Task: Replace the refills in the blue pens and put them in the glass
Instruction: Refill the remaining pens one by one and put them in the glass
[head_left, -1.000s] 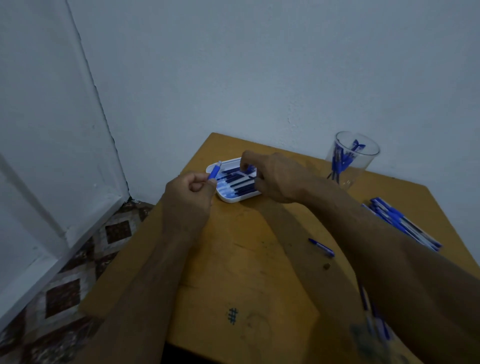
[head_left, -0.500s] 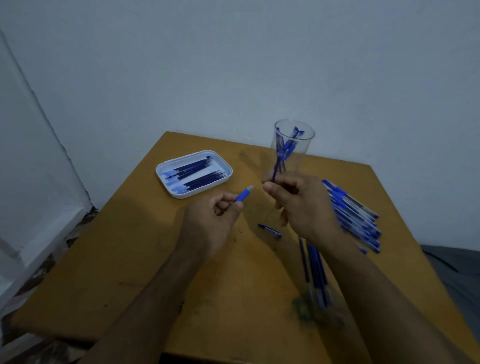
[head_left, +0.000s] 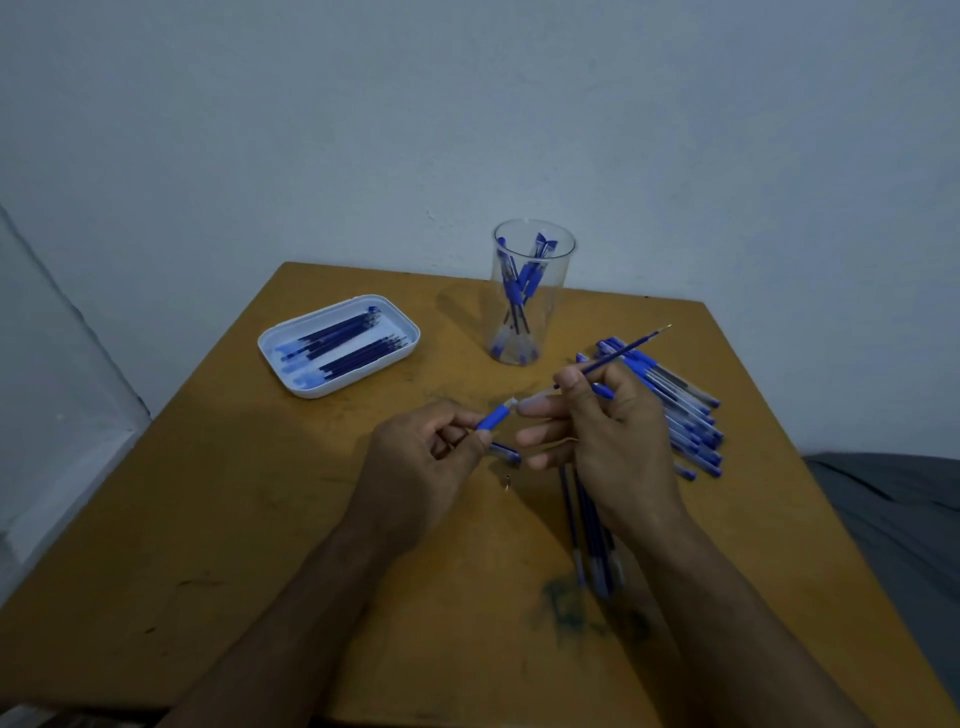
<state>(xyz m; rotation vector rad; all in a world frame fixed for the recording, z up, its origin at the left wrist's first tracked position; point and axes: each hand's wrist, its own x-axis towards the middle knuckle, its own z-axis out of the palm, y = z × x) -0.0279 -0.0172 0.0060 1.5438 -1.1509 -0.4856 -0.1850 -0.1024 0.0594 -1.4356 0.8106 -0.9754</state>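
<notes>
My left hand (head_left: 415, 457) pinches a blue pen barrel (head_left: 496, 417) whose open end points up and right. My right hand (head_left: 602, 431) pinches a thin dark blue refill (head_left: 621, 353) between thumb and forefinger, its metal tip slanting up to the right. The right fingertips almost touch the barrel's end. A clear glass (head_left: 530, 291) with several blue pens stands at the back of the table. A white tray (head_left: 291, 384) of several refills lies at the back left.
A pile of blue pens (head_left: 691, 415) lies to the right of my right hand. Several loose refills (head_left: 592, 540) lie under my right wrist. A blue pen cap (head_left: 506, 453) and a small spring (head_left: 507, 483) lie below my hands. The wooden table (head_left: 260, 519) stands against a wall.
My right hand lifted a refill from the tray and carried it to the table's middle, turning its tip up to the right. My left hand followed with the barrel. The view swung right.
</notes>
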